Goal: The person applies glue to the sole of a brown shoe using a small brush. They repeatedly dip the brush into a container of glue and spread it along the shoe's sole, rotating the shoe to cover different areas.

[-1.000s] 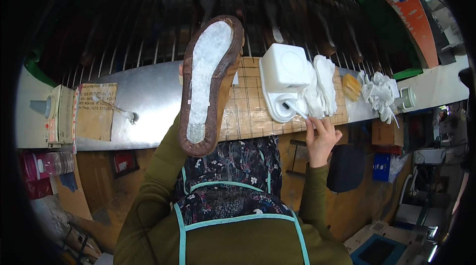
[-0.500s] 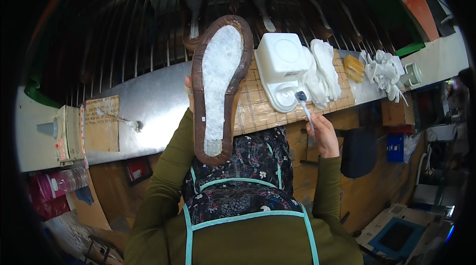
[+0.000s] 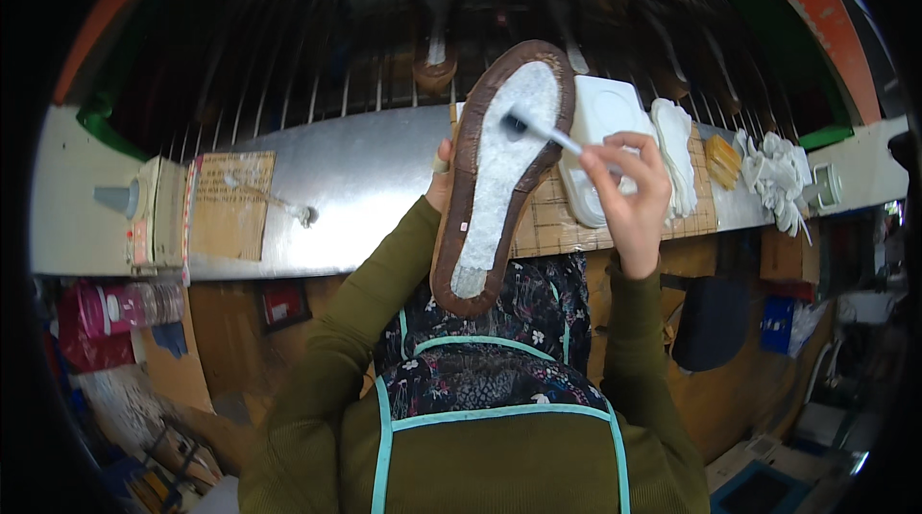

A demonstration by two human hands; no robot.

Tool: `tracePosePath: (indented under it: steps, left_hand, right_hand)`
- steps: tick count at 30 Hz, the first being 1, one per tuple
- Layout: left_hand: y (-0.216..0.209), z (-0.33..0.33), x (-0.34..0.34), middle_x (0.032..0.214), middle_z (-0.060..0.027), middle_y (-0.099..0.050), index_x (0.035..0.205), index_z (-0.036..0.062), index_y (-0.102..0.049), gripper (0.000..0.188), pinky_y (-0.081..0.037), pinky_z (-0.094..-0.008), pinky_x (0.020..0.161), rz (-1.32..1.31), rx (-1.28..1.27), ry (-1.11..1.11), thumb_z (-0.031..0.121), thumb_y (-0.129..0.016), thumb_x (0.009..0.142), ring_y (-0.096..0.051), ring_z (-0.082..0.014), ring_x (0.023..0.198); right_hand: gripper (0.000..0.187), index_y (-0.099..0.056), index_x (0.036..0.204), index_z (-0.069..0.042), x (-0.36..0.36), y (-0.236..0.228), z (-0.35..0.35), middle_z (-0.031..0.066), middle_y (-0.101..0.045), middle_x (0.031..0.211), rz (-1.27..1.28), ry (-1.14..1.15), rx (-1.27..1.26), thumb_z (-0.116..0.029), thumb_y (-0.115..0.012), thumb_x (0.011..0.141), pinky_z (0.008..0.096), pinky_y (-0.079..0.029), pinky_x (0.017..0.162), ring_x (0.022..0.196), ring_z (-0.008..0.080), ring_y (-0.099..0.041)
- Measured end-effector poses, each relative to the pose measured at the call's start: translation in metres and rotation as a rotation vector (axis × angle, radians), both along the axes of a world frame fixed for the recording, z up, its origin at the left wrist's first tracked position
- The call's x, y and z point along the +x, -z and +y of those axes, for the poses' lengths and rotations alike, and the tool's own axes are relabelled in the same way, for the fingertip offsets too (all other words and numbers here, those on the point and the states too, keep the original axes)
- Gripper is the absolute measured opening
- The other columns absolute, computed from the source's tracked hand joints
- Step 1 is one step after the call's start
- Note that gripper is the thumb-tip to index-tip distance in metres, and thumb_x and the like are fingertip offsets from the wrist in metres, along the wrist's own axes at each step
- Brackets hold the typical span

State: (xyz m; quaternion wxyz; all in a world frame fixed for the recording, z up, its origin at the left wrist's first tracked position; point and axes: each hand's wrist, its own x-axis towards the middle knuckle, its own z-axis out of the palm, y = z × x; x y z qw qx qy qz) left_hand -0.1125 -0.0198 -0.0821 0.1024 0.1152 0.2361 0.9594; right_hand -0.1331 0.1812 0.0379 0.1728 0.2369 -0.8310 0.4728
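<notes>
A brown shoe (image 3: 495,163) is held up with its underside facing me, a pale fibrous filler lying inside the brown folded rim. My left hand (image 3: 443,178) grips it from behind at the left edge; most of its fingers are hidden by the shoe. In my right hand (image 3: 636,195) is a small brush (image 3: 563,137) with a pale handle, pinched between the fingers. The dark bristles are against the filler, on the wider upper half. Just behind the shoe, on the right, stands a white plastic container (image 3: 615,103), partly covered by it.
A metal bench (image 3: 375,144) carries a taped cardboard sheet (image 3: 547,226), white folded cloth or gloves (image 3: 677,154), a yellow block (image 3: 722,161) and more white gloves (image 3: 771,173). Left lies another brush (image 3: 279,204) on cardboard. Beyond, a rack of bars (image 3: 317,62) holds several shoes.
My right hand has lifted the brush from the white container's dish and brought it up and left onto the shoe's underside. The shoe tilts more to the right, and the view has shifted.
</notes>
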Motion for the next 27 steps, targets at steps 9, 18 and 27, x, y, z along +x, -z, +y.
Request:
tracePosePath:
  steps: [9, 18, 27]
  left_hand:
    - [-0.005, 0.005, 0.001, 0.135, -0.0170, -0.049, 0.141, 0.0059, -0.036, 0.095, -0.048, -0.0380, 0.098, -0.122, 0.085, -0.013, 0.071, -0.059, 0.075, -0.055, -0.0262, 0.117]
    - [0.002, 0.001, -0.001, 0.138, -0.0170, -0.047, 0.143, 0.0070, -0.033, 0.095, -0.042, -0.0393, 0.104, -0.140, 0.022, -0.069, 0.071, -0.055, 0.077, -0.050, -0.0261, 0.122]
    - [0.019, 0.000, 0.002, 0.126, -0.0180, -0.056, 0.136, 0.0039, -0.043, 0.093, -0.051, -0.0378, 0.095, -0.144, 0.047, 0.049, 0.064, -0.070, 0.070, -0.061, -0.0260, 0.109]
  right_hand:
    - [0.022, -0.075, 0.091, -0.013, 0.030, 0.016, 0.012, 0.0012, -0.060, 0.093, 0.359, 0.065, 0.371, -0.017, -0.080, 0.070, 0.0310, -0.030, 0.077, 0.075, 0.0118, -0.052]
    - [0.020, -0.075, 0.089, -0.009, 0.072, 0.036, 0.012, 0.0042, -0.058, 0.096, 0.155, -0.031, 0.112, -0.010, -0.080, 0.070, 0.0267, -0.032, 0.070, 0.067, 0.0134, -0.047]
    - [0.014, -0.074, 0.088, -0.008, -0.013, 0.003, -0.016, 0.0042, -0.055, 0.091, 0.213, 0.234, 0.079, -0.016, -0.077, 0.077, 0.0261, -0.038, 0.059, 0.059, 0.0106, -0.046]
